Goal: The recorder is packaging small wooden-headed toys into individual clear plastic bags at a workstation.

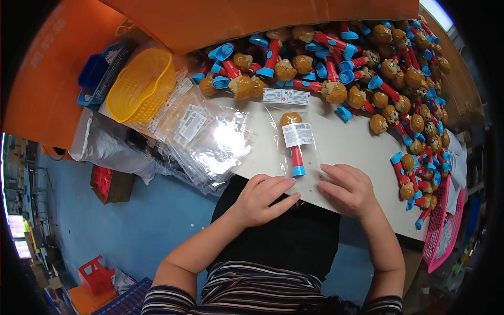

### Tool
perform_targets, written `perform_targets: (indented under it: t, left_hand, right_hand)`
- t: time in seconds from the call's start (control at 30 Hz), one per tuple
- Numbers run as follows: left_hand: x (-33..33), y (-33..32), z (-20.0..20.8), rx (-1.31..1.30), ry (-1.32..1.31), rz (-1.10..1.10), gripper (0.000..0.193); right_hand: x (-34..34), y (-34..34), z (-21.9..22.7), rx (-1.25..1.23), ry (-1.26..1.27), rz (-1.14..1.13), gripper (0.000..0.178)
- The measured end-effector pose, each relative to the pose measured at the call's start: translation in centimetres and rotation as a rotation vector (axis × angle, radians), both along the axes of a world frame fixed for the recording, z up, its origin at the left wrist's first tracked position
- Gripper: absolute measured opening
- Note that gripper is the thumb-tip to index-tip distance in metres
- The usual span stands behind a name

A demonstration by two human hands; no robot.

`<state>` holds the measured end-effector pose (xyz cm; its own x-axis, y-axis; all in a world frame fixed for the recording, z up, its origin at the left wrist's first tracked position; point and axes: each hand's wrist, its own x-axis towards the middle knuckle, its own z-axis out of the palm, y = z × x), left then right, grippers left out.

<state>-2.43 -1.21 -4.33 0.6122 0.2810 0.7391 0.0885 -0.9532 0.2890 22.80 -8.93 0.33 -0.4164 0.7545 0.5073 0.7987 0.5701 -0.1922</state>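
Observation:
A clear plastic bag (282,152) lies flat on the white table, its printed header at the far end. Inside is a toy figure (296,160) with a brown rounded head, red shaft and blue base; a white label partly covers it. My left hand (262,199) is at the bag's near left corner, fingers stretched out and thumb apart. Whether its fingertips touch the plastic I cannot tell. Beside the near right corner is my right hand (350,190), its fingers spread and curved with nothing visible between them.
Many loose toy figures (334,92) are heaped along the table's far and right sides. Flat clear bags (210,136) are stacked at the left near a yellow basket (140,86). An orange panel (262,18) rises behind; a pink basket (437,231) stands at right.

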Motion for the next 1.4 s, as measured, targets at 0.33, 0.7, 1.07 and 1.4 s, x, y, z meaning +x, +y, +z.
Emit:
perform_targets:
  t: [0.33, 0.7, 1.07, 1.4]
  left_hand:
    - [-0.5, 0.0, -0.9, -0.187, -0.066, 0.013, 0.029]
    - [1.5, -1.0, 0.2, -0.12, -0.026, 0.035, 0.032]
    - [0.1, -1.4, 0.2, -0.357, -0.006, 0.121, 0.022]
    - [0.2, -3.7, 1.5, -1.208, -0.088, 0.02, 0.006]
  right_hand:
    - [0.5, -0.3, 0.0, -0.225, 0.282, -0.083, 0.021]
    - [0.4, -0.7, 0.1, -0.285, 0.346, -0.102, 0.019]
    - [0.4, -0.8, -0.1, -0.382, 0.481, -0.113, 0.011]
    - [-0.1, -1.2, 0.8, -0.84, 0.823, -0.227, 0.007]
